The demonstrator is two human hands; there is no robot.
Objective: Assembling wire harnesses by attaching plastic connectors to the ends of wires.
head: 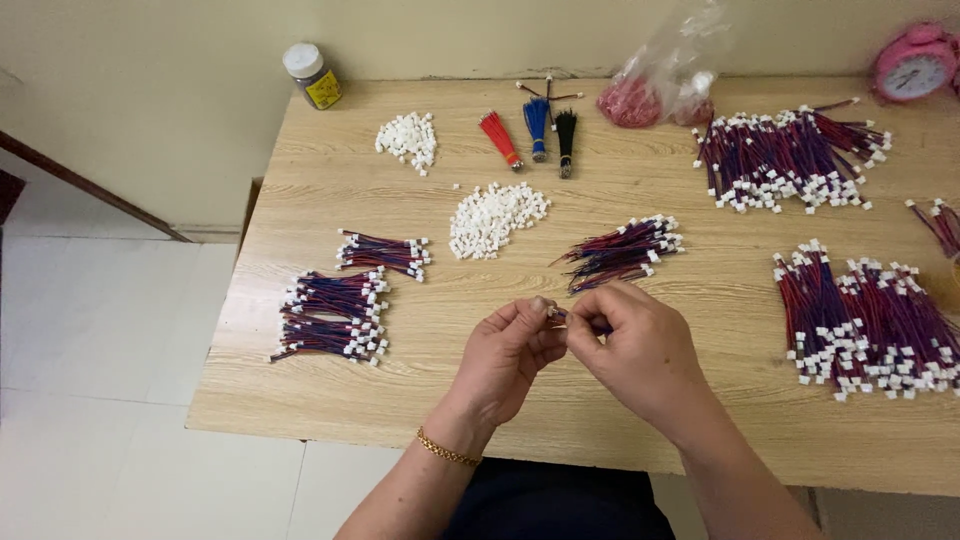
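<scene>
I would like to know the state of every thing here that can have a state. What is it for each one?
Left hand: pinching a small white connector.
Right hand: gripping a wire piece.
Jar: upright, capped.
Plastic bag: open at top.
Loose connector pile: heaped.
Pink clock: upright.

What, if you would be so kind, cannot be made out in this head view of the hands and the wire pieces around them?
- Small wire piece: mostly covered by the fingertips of the left hand and right hand; its ends are hidden.
- Pink alarm clock: cut off by the right edge.
- Wire bundle at the right edge: cut off by the frame.
- Clear plastic bag: red contents too blurred to identify.
</scene>
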